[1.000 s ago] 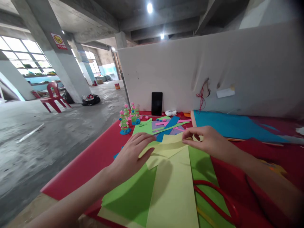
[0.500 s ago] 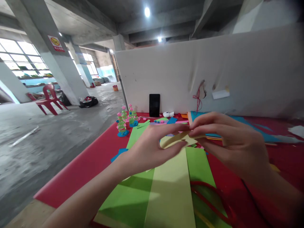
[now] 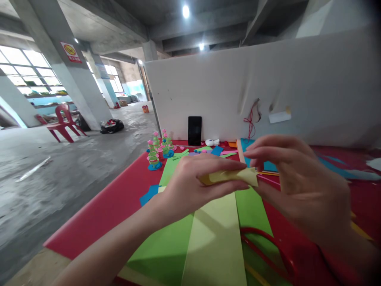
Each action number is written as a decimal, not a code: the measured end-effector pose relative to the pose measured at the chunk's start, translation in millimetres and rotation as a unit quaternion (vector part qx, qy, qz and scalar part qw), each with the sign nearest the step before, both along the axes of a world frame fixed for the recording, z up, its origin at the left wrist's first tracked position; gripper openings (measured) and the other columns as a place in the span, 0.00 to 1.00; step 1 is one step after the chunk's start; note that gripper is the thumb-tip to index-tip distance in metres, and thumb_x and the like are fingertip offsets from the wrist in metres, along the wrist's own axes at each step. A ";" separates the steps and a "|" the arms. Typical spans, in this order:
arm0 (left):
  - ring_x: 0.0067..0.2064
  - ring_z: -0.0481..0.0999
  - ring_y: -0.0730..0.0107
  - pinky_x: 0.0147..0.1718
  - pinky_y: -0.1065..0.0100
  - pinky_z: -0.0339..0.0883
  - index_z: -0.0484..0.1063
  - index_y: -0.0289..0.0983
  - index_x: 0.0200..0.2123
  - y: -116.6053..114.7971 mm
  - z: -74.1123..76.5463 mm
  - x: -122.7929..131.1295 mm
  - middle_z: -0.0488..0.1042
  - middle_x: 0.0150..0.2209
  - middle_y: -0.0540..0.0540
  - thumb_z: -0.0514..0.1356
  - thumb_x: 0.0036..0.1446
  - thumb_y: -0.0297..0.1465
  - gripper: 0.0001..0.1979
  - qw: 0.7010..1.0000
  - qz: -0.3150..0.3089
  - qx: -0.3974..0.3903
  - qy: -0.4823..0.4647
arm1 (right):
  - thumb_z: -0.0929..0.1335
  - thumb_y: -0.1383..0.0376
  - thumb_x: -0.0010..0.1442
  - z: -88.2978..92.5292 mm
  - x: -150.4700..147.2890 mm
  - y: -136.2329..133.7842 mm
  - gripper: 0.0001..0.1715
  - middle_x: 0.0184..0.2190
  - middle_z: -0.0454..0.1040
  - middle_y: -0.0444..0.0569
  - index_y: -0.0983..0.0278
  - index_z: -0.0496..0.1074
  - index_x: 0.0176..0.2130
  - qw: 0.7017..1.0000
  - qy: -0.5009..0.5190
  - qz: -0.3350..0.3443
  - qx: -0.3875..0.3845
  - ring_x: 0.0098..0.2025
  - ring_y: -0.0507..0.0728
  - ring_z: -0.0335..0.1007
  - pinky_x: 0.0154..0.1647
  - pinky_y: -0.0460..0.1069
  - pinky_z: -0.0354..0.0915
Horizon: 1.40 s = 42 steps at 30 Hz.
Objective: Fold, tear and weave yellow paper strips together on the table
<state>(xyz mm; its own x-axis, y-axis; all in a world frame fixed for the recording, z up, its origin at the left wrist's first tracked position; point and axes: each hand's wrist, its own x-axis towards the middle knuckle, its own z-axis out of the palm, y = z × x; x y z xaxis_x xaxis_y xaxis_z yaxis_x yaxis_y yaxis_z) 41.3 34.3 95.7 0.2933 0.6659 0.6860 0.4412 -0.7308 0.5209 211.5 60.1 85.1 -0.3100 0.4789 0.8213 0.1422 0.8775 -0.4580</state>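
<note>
My left hand point(image 3: 196, 180) pinches a folded pale yellow paper strip point(image 3: 229, 175) between its fingers and thumb, above the table. Its right end sticks out past my left fingertips. Beside that end is my right hand point(image 3: 294, 182), its curled fingers raised and parted from the thumb. The thumb lies close against the strip's end; whether it touches cannot be made out. Below both hands, a long pale yellow sheet point(image 3: 216, 238) lies over green paper point(image 3: 166, 242). A red looped handle point(image 3: 264, 234), looking like scissors, rests at the right on the green paper.
Small pink, green and blue paper towers point(image 3: 154, 155) stand at the table's far left. A black phone point(image 3: 194, 131) leans on the white partition point(image 3: 208, 91), with a white object point(image 3: 212, 142) beside it. Paper scraps point(image 3: 216, 151) and blue sheets point(image 3: 270, 165) lie behind my hands.
My right fingers have lifted off the yellow strip and spread from the thumb, and the hand has shifted slightly right. My left hand keeps hold, with the strip now turned flatter.
</note>
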 end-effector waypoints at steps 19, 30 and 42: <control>0.29 0.74 0.73 0.32 0.73 0.69 0.75 0.34 0.27 -12.8 12.3 8.0 0.75 0.25 0.49 0.58 0.51 0.31 0.07 0.930 -0.102 -0.288 -0.204 | 0.65 0.64 0.54 9.4 -3.0 -18.5 0.01 0.33 0.66 0.41 0.58 0.67 0.31 0.987 -0.016 -0.040 -0.158 0.32 0.50 0.63 0.27 0.43 0.63; 0.30 0.74 0.74 0.33 0.75 0.68 0.74 0.34 0.25 -10.5 10.6 8.0 0.75 0.24 0.49 0.59 0.49 0.32 0.07 0.922 -0.091 -0.303 -0.224 | 0.66 0.64 0.52 7.3 -1.2 -19.8 0.02 0.33 0.67 0.42 0.58 0.68 0.31 0.987 -0.012 -0.046 -0.151 0.32 0.51 0.64 0.28 0.45 0.62; 0.30 0.75 0.74 0.33 0.77 0.68 0.75 0.36 0.25 -10.2 9.8 6.7 0.76 0.25 0.50 0.61 0.48 0.31 0.06 0.923 -0.085 -0.300 -0.224 | 0.66 0.66 0.52 7.5 -5.0 -20.3 0.02 0.33 0.67 0.42 0.58 0.69 0.31 0.989 0.002 -0.041 -0.139 0.32 0.51 0.65 0.27 0.45 0.63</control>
